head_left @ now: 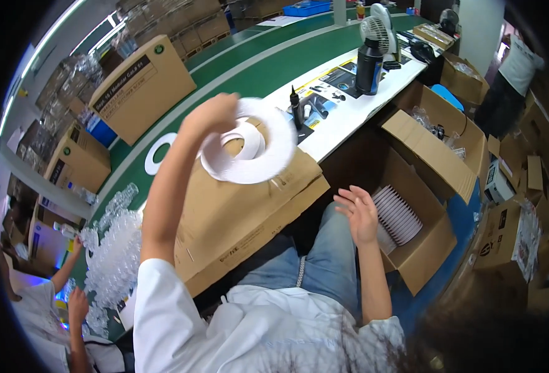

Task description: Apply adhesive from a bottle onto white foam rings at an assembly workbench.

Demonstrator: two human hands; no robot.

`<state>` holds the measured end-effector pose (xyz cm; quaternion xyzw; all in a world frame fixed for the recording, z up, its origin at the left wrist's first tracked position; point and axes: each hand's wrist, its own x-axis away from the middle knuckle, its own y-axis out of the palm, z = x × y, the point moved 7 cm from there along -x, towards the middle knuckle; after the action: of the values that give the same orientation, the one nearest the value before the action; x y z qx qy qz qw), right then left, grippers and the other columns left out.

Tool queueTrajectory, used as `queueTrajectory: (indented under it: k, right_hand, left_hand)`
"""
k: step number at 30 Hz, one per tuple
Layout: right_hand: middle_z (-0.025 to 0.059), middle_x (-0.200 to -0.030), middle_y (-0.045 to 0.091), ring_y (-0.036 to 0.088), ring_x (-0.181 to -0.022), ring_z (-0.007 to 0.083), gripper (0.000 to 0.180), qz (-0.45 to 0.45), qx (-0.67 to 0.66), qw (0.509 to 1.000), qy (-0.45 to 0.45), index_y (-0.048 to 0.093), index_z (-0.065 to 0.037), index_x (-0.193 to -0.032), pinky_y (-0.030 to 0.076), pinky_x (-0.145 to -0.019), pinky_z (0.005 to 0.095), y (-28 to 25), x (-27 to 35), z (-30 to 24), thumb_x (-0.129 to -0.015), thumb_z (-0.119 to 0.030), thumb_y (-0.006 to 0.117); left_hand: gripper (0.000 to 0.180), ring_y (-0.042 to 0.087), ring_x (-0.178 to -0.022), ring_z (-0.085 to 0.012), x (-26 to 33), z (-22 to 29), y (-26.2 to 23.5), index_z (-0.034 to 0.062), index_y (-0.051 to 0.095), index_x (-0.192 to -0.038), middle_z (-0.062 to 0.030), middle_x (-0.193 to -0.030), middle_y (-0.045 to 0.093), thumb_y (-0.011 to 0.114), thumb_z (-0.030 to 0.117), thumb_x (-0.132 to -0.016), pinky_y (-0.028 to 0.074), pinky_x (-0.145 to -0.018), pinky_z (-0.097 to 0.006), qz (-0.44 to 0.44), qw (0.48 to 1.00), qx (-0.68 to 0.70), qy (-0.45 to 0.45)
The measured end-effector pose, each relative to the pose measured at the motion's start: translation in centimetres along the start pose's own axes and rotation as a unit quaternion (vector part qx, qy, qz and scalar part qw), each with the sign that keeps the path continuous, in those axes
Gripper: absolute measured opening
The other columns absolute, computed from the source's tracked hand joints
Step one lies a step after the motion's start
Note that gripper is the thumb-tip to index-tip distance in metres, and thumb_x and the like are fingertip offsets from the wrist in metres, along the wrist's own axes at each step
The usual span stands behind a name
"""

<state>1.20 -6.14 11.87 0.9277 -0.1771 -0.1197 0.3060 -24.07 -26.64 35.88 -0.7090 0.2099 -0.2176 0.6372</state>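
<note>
White ring (pixel 280 146), upper centre, gripped by left hand (pixel 218 113) | brown cardboard box (pixel 224 214), centre, below ring | right hand (pixel 361 216), right of centre, empty, fingers loosely spread | open carton (pixel 428 261), lower right, row of white discs (pixel 397 216) inside | second white ring (pixel 150 161), left of centre.

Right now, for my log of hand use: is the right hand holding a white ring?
No, the right hand is empty, its fingers apart.
</note>
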Motion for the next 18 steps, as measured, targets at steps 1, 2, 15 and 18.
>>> queueTrajectory:
  k: [1,2,15,18]
  right_hand:
    - [0.0215,-0.121,0.06,0.063,-0.106,0.0292,0.037,0.001,-0.005,1.0,-0.006,0.045,-0.002,-0.132,0.054,-0.085,0.0379,-1.0,0.1,0.3,-0.099,-0.019,0.045]
    - [0.0192,-0.113,0.063,0.065,-0.097,0.0263,0.034,0.02,0.003,1.0,0.015,0.048,-0.002,-0.129,0.054,-0.08,0.0359,-2.5,0.3,1.0,-0.099,-0.019,0.045]
    - [0.0061,-0.082,0.065,0.059,-0.066,0.0124,0.025,0.467,0.043,0.883,0.023,0.058,-0.007,-0.116,0.049,-0.059,0.0247,-29.9,17.9,5.3,-0.097,-0.022,0.05]
    - [0.0056,-0.081,0.064,0.059,-0.064,0.0121,0.024,0.499,0.044,0.865,0.016,0.059,-0.007,-0.114,0.049,-0.058,0.0246,-31.6,20.8,5.5,-0.097,-0.021,0.05]
  left_hand:
    - [0.038,0.062,-0.105,-0.0379,-0.7,-3.6,1.5,-0.0045,0.061,-0.108,-0.026,-0.11,0.064,0.066,0.008,-0.072,0.051,-0.089,-0.043,-0.019,0.999,-0.026,-0.003]
    - [0.041,0.062,-0.104,-0.0377,-1.5,-6.7,3.1,-0.0044,0.06,-0.109,-0.0255,-0.111,0.064,0.069,0.013,-0.073,0.051,-0.089,-0.042,-0.043,0.998,-0.05,-0.016]
    - [0.063,0.061,-0.108,-0.0343,-5.8,-10.6,12.2,-0.0016,0.057,-0.119,-0.0234,-0.115,0.063,0.076,0.033,-0.069,0.048,-0.092,-0.038,-0.052,0.994,0.086,-0.041]
    - [0.07,0.06,-0.11,-0.0332,-5.8,-10.8,12.2,-0.0013,0.055,-0.122,-0.0224,-0.117,0.063,0.08,0.028,-0.064,0.048,-0.092,-0.038,-0.072,0.995,0.055,-0.034]
